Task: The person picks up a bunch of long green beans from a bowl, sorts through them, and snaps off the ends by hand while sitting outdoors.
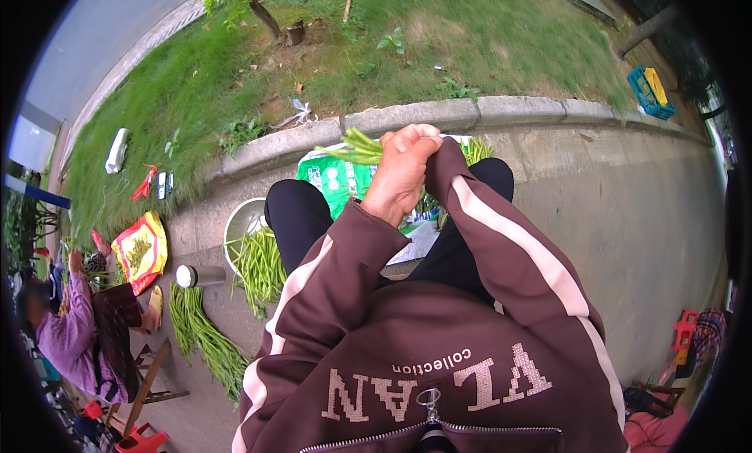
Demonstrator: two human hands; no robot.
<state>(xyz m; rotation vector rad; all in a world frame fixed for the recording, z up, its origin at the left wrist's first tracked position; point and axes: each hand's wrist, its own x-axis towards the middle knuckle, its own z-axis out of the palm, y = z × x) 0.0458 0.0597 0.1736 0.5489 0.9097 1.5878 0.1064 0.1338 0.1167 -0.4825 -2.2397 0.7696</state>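
In front of my knees, my left hand (401,171) is closed around a small bunch of thin green stems (363,146), whose ends stick out to the left. My right sleeve (452,167) meets it there; the right hand is mostly hidden behind the cuff and the left hand, so its grip is unclear. Below the hands a green and white plastic sack (323,179) lies spread on the ground, with more green stems (478,150) near its right end. By my left knee, a metal basin (235,227) holds long green stems (258,261) hanging over its rim.
A heap of long green stems (205,339) lies left on the pavement, beside a silver flask (200,277). Another person (74,343) sits at far left near a yellow-red bag (142,249). A stone curb (517,110) borders the grass; a blue crate (650,92) stands far right.
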